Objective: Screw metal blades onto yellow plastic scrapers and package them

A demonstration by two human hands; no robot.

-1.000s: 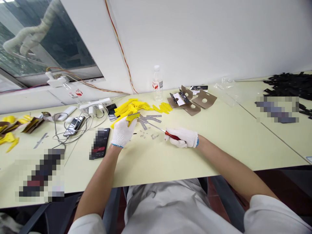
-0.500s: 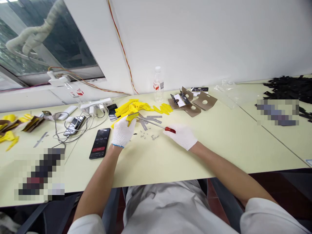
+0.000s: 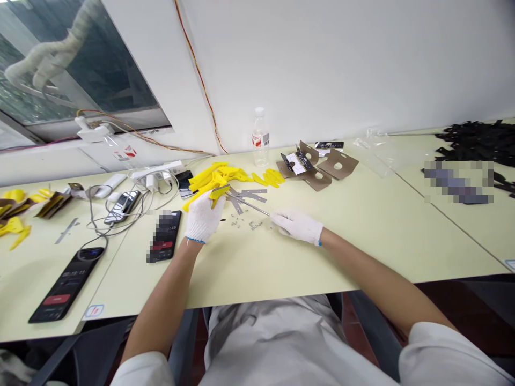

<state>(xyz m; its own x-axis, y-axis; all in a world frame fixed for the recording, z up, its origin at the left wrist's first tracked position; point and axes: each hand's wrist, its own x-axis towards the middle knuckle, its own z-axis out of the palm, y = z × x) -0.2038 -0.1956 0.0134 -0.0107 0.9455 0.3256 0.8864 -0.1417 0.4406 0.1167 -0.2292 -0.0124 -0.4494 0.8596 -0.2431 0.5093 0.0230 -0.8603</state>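
Note:
My left hand (image 3: 204,215), in a white knit glove, is closed on a yellow plastic piece (image 3: 219,195) with a grey metal blade along its top edge. My right hand (image 3: 296,225), gloved the same way, grips a screwdriver (image 3: 252,206); its handle is hidden in the palm. The shaft points left, its tip at or close to the yellow piece. Just behind my left hand lies a heap of yellow plastic parts (image 3: 225,174). Flat metal blades (image 3: 251,196) and several small screws (image 3: 253,224) are scattered between my hands.
A clear bottle (image 3: 260,140) stands by the wall. Brown cardboard sleeves (image 3: 336,164) lie back right, black parts (image 3: 475,142) far right. Leftward are phones (image 3: 166,236), tangled cables (image 3: 139,214) and a power strip (image 3: 156,170). Smaller yellow pieces (image 3: 270,178) sit beside the heap.
My right hand has turned and wrapped over the screwdriver's handle, covering the red part that showed before. My left hand stays in place with the yellow piece.

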